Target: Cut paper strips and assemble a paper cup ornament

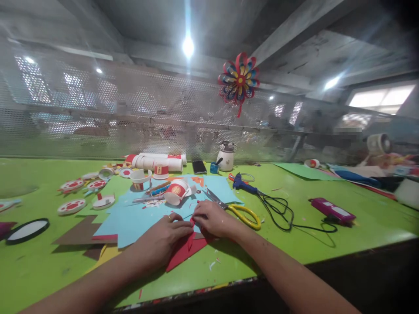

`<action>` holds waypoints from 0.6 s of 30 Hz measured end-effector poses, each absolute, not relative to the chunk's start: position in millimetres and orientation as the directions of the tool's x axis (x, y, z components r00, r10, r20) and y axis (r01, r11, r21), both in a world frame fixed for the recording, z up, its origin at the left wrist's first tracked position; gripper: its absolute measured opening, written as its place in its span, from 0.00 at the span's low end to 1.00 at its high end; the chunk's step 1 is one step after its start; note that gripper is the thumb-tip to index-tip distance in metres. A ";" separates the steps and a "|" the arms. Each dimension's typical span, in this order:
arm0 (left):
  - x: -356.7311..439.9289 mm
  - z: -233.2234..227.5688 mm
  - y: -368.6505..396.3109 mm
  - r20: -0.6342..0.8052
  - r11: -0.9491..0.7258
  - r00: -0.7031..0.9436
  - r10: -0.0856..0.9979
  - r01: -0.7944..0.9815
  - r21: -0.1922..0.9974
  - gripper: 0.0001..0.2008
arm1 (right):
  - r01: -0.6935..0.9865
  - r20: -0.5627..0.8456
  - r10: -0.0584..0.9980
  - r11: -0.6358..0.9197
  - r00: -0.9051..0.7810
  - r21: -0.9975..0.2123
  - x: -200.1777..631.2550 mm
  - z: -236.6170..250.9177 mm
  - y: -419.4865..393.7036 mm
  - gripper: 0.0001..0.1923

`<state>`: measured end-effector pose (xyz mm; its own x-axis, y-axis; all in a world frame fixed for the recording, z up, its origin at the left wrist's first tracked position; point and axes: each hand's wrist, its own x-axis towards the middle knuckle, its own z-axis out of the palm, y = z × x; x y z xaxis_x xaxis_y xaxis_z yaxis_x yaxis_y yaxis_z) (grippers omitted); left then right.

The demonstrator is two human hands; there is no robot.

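Observation:
My left hand (pixel 168 233) and my right hand (pixel 212 218) meet over the paper pile, their fingertips pinched on a small red paper piece (pixel 192 223). Part of that piece hides behind my fingers. A red paper sheet (pixel 178 259) lies under my hands. Just beyond them is a light blue paper sheet (pixel 126 224) carrying a tipped red-and-white paper cup (pixel 176 192) and scraps. Scissors with yellow handles (pixel 245 216) rest beside my right hand, blades pointing away to the left.
A blue glue gun (pixel 244 185) with a black cord lies right, near a purple box (pixel 332 211). White-and-red discs (pixel 72 206) and a black ring (pixel 28 231) are left. Paper rolls (pixel 160 162), a phone (pixel 199 167) and a white bottle (pixel 225 158) stand or lie behind.

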<state>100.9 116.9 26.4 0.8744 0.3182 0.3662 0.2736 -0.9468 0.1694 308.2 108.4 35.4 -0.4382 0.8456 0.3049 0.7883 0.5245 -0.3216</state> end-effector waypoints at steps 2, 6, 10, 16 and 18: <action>100.1 26.4 116.2 0.357 -0.944 0.876 0.324 0.278 0.176 0.15 | 0.787 0.318 0.853 0.511 -0.414 -0.346 308.6 36.0 108.0 0.09; 96.1 24.3 113.8 0.383 -0.920 0.838 0.390 0.332 0.210 0.15 | 0.778 0.335 0.872 0.476 -0.358 -0.410 304.1 33.9 103.2 0.09; 94.1 24.3 112.3 0.437 -0.902 0.789 0.431 0.359 0.242 0.14 | 0.781 0.327 0.915 0.380 -0.239 -0.495 307.0 39.5 104.3 0.09; 98.9 35.1 108.7 0.479 -0.940 0.812 0.334 0.245 0.239 0.13 | 0.765 0.224 0.958 0.008 0.178 -0.644 381.4 92.9 176.8 0.10; 100.7 36.9 108.6 0.506 -0.946 0.802 0.318 0.230 0.230 0.13 | 0.716 0.166 0.939 -0.108 0.302 -0.690 409.8 107.3 212.1 0.15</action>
<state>100.7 108.6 36.9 0.8021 0.3177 0.5056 0.2296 -0.9457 0.2300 409.8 212.1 107.3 0.3018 0.9389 0.1656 0.7158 -0.1084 -0.6898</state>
